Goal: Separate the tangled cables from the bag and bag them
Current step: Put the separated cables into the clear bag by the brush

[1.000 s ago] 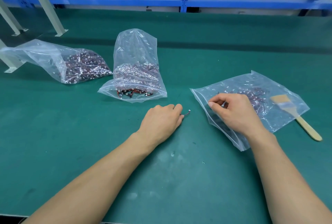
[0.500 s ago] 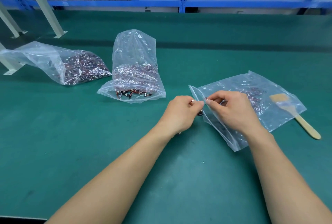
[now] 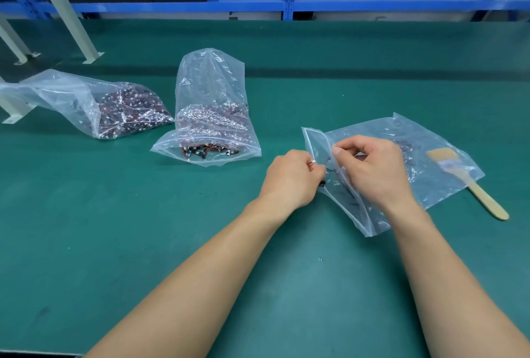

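On the right of the green mat, a flat clear bag is held open at its mouth, its upper film pinched between the curled thumb and fingers of the right hand. A small cable is pinched in the curled fingertips of the left hand just at that mouth (whether it has passed the rim cannot be told). A few cables are seen inside the bag. A wooden-handled brush is laid at the bag's right edge, its bristles overlapping the plastic. Two fuller bags of tangled cables are set well apart to the left: an upright bag and a bag lying on its side.
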The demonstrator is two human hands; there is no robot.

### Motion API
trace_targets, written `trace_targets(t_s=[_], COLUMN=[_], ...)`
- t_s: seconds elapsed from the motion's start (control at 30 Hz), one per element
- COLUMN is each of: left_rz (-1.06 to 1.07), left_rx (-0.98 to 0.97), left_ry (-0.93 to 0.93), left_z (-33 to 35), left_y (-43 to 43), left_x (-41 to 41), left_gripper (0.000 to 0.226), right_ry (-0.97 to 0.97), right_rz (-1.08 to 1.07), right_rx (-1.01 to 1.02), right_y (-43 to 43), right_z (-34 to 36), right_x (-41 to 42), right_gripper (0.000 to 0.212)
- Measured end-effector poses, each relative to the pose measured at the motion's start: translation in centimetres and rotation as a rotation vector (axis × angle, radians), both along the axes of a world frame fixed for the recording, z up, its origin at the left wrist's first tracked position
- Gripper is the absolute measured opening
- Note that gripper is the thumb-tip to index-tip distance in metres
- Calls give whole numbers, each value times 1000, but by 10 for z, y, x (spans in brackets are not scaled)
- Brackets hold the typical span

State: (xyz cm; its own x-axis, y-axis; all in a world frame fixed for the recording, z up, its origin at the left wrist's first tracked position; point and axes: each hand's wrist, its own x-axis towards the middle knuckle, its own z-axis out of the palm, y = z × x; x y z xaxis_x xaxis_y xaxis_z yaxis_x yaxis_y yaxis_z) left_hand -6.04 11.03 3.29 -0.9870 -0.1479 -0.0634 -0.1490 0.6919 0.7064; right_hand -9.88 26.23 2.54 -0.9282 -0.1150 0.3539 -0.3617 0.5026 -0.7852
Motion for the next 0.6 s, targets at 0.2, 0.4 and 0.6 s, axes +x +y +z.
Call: trace_targets(t_s=[0.2, 0.4, 0.6], left_rz=[-16, -5, -49], left_rx=[-206, 124, 581], left_ry=[2, -178, -109], left_z=[16, 16, 1], left_y=[22, 22, 16], left_x=[-24, -37, -30], left_gripper=[20, 24, 16], right_ry=[93, 20, 43], right_rz=[-29, -18, 20], right_rx=[-15, -92, -106], right_y=[-5, -3, -7], right_z=[3, 3, 9], right_x=[5, 1, 7], right_gripper=[16, 10, 16])
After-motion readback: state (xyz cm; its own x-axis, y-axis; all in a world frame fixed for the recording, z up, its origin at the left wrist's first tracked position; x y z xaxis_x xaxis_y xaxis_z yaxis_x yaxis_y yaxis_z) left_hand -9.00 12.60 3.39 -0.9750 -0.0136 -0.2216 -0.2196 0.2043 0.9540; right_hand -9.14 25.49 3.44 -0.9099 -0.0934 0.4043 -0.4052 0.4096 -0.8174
